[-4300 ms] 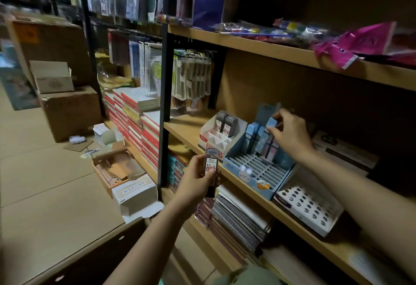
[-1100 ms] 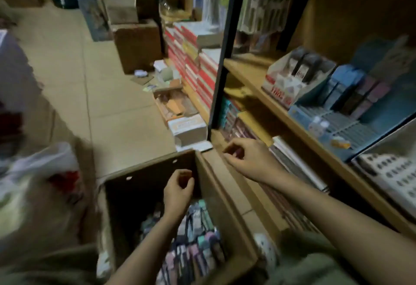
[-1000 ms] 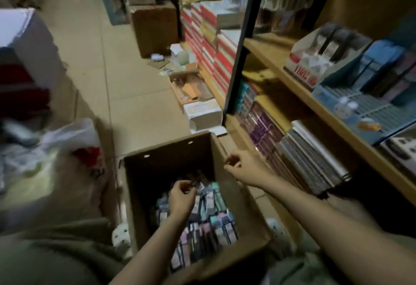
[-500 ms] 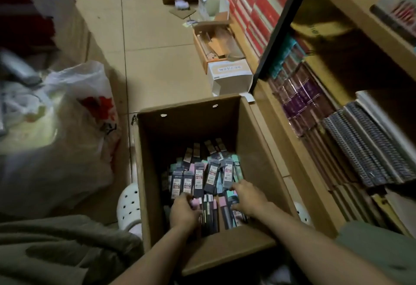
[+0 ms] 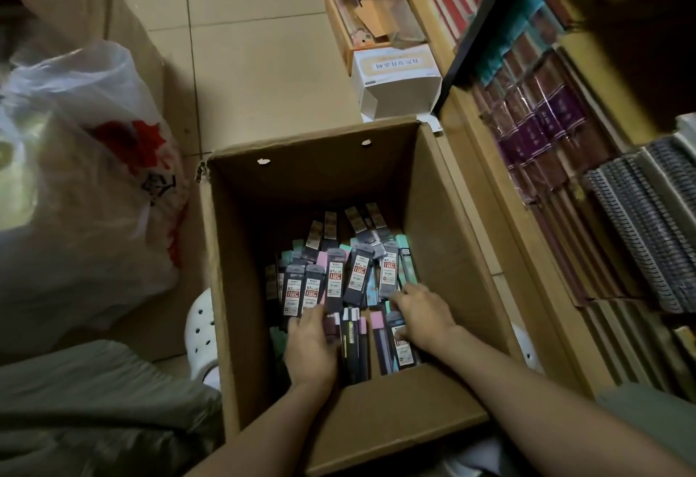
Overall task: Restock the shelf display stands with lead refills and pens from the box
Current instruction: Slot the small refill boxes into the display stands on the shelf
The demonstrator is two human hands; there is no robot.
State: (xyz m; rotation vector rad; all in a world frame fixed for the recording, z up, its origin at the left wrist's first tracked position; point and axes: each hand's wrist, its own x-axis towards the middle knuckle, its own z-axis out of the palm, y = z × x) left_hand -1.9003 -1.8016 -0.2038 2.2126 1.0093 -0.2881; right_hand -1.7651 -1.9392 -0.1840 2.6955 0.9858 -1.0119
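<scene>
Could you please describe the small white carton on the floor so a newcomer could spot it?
Start at the big open cardboard box holding the lead refills. Just beyond its far right corner, against the black shelf post, sits the white carton. Unlike the brown open tray behind it, its top bears printed characters.

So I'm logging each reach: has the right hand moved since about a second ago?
Yes. The right hand went from the cardboard box rim down inside, onto the lead refill packs at its bottom.

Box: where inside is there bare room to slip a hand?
The far half of the box, behind the refill packs, is bare. The near half is crowded: packs piled edge to edge, left hand and right hand among them.
</scene>
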